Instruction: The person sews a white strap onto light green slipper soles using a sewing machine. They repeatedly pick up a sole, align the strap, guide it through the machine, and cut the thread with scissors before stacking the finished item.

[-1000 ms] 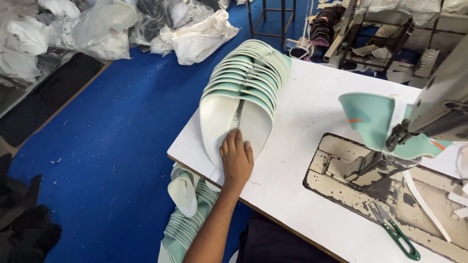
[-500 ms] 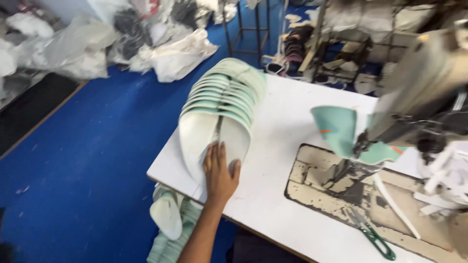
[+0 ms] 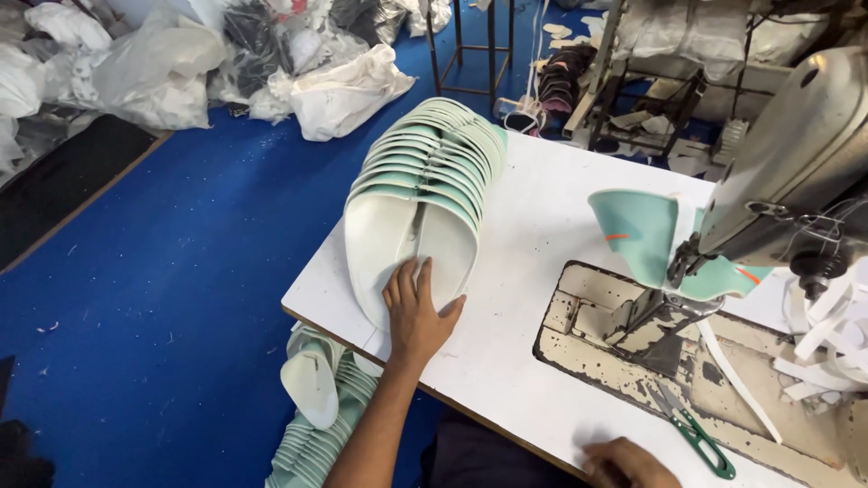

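Note:
A long row of mint-green and white shoe upper pieces lies overlapped on the white table. My left hand rests flat on the nearest piece, fingers spread, gripping nothing. My right hand shows only partly at the table's near edge, close to green-handled scissors; its fingers are hard to make out. Another mint-green piece sits under the head of the grey sewing machine.
A second pile of mint-green pieces hangs beside the table's near-left corner over the blue floor. White tape strips trail at the right. Plastic bags and a metal frame stand beyond the table.
My left hand has stayed on the nearest piece of the row. The view has shifted, and my right hand now shows at the bottom edge.

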